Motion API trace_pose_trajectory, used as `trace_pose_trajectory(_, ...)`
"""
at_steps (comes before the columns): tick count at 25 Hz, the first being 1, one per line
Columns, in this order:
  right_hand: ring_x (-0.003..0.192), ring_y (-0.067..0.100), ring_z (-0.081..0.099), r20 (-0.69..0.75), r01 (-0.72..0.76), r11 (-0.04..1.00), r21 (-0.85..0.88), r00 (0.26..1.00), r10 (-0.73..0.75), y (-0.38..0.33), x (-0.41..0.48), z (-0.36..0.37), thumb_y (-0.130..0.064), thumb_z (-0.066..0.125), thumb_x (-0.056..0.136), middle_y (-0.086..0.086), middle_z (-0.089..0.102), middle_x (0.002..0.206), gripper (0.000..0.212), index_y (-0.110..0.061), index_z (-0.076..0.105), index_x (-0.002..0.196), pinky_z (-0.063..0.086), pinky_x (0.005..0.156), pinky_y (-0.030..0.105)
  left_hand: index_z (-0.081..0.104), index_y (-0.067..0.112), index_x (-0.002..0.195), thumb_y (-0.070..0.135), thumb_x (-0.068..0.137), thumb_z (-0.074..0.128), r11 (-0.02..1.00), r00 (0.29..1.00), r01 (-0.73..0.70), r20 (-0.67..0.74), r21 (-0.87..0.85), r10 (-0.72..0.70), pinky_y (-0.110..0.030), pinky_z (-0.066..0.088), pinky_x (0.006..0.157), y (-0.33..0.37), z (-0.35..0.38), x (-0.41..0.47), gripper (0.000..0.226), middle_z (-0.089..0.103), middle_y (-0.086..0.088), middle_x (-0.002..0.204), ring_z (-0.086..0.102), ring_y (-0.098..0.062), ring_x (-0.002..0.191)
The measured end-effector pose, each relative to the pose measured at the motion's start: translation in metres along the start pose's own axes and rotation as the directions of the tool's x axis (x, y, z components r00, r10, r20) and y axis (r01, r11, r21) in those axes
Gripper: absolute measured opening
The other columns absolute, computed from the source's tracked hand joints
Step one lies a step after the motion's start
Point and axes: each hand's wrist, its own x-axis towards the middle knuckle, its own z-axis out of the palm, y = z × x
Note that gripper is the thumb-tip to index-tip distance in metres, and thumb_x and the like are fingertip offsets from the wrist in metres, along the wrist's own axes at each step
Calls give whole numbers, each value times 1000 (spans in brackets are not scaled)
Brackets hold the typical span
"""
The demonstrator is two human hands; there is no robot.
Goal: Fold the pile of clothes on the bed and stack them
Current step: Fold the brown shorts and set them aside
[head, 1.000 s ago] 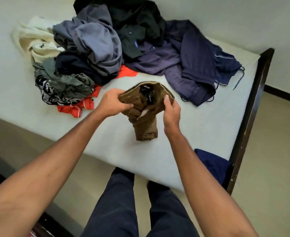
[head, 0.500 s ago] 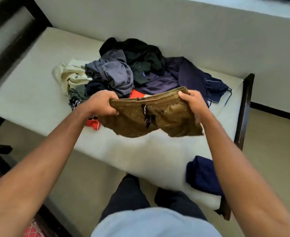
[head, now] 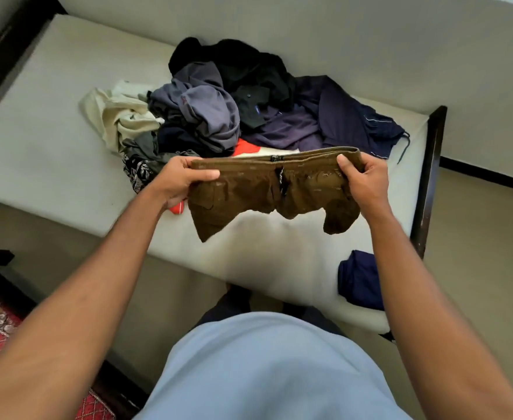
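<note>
Standing at the long side of the bed, the person holds a pair of brown shorts up by the waistband, clear of the mattress. The left hand is clenched on the waistband's left end, thumb laid across the front. The right hand grasps the right end likewise. The hands are set well apart, so the band is drawn taut and level and both legs hang free below. This is judged a deliberate spread to square the garment before its first fold. A black drawstring hangs at centre front. The unfolded pile lies beyond the shorts, towards the wall. One dark blue garment, apparently folded, sits apart at the near right corner, likely the start of the stack.
</note>
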Motion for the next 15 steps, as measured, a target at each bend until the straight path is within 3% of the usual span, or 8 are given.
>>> trace_pose_trajectory(2,91,14,71,-188,-103,993,60,976,113,-5,-8,20,-32,66,99,-4,75,95,23,-14,76,109,62,86,37,71,6,98,6,89,70,992,998,-3,-64,-125,-5,-34,62,72,1,5,13,9,76,-7,82,71,-17,70)
trace_pose_trajectory(4,91,10,68,-361,-152,980,130,913,190,-18,-20,50,-32,66,99,-2,75,99,25,-12,76,110,58,92,37,71,12,96,13,89,73,996,965,-47,-261,-71,26,-36,58,83,0,24,26,7,74,-6,87,68,-17,77)
trace_pose_trajectory(5,93,9,68,-379,-132,978,159,907,184,-25,-28,68,-30,66,99,-2,75,101,25,-12,76,112,57,94,35,72,15,96,16,89,74,995,930,-89,-361,-35,70,-34,57,85,0,40,30,8,72,-4,89,66,-16,79)
trace_pose_trajectory(7,101,9,69,-310,-67,977,203,942,129,-43,-40,104,-26,67,99,-6,75,107,26,-13,75,120,56,95,29,75,19,99,17,90,74,980,904,-196,-393,-35,167,-24,55,80,3,79,24,10,73,4,89,65,-9,80)
trace_pose_trajectory(9,109,11,69,-187,-7,970,243,981,55,-53,-42,129,-26,67,98,-7,75,115,30,-17,72,126,54,98,32,78,19,99,19,90,74,965,892,-260,-393,-39,224,-18,53,76,10,108,18,10,72,13,83,66,-5,80)
trace_pose_trajectory(11,115,9,67,-118,61,986,157,992,-43,-61,-41,139,-24,66,98,-6,73,123,33,-20,70,130,54,103,36,79,18,100,23,90,73,962,859,-273,-455,-17,236,-21,54,80,17,116,17,13,71,16,81,68,-6,84)
trace_pose_trajectory(15,106,7,65,-44,135,991,6,990,-135,-75,-42,143,-24,60,102,-3,71,116,31,-18,66,132,56,96,31,76,18,114,28,95,67,968,866,-250,-444,9,228,-27,54,94,32,105,17,23,76,6,105,69,-10,102)
